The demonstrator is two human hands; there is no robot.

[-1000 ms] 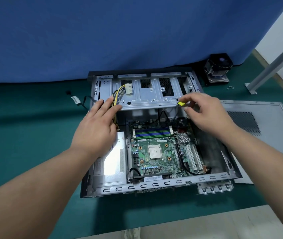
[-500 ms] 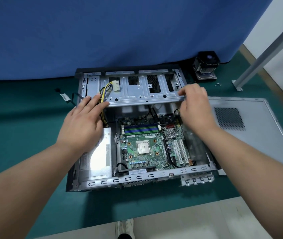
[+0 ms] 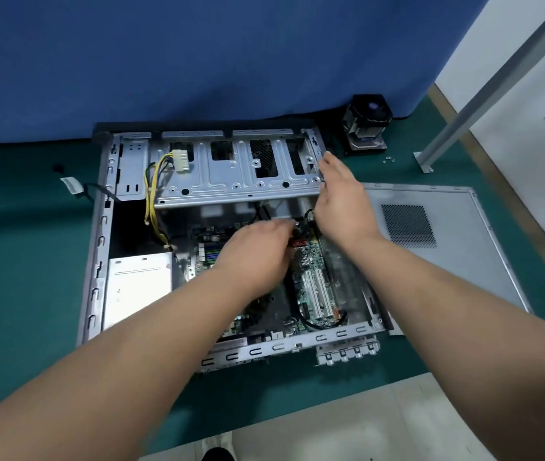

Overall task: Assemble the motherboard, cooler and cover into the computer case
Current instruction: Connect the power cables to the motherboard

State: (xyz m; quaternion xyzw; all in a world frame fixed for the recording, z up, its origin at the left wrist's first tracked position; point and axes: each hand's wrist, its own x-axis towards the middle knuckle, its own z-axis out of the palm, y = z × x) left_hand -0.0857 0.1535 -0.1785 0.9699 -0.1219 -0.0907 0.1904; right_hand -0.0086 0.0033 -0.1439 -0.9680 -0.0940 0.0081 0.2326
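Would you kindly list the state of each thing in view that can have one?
Grey metal computer case: open, lying flat.
Green motherboard: inside case.
Hinged metal drive cage: raised.
Black finned cooler: outside the case.
Grey vented side cover: off, lying flat.
Left hand: over motherboard.
Right hand: at cage corner.

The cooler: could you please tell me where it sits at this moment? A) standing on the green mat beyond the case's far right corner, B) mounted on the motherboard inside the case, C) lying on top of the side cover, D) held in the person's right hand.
A: the cooler stands on the green mat by the blue curtain, beyond the far right corner of the case, apart from both hands.
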